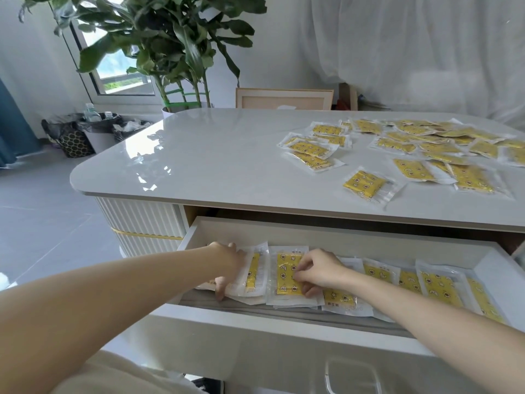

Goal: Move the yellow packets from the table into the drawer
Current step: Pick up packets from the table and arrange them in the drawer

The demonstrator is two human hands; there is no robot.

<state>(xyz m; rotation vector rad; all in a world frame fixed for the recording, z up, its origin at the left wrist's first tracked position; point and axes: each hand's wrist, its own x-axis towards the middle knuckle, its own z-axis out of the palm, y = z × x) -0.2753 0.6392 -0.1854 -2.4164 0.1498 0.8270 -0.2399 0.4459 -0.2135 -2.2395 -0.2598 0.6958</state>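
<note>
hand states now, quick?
Left hand: grips the leftmost packet in the drawer.
Right hand: pinches the next packet.

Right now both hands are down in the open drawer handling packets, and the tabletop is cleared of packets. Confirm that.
One part is wrong. The left hand and right hand are in the open drawer, gripping the stored packets, but the table is not cleared: the head view shows many loose packets scattered over its right side.

No text, brand or number can be read. Small dark print is seen along the edges of the yellow packets [285, 270] in the drawer [312, 235], but it is too blurred to be made out.
</note>
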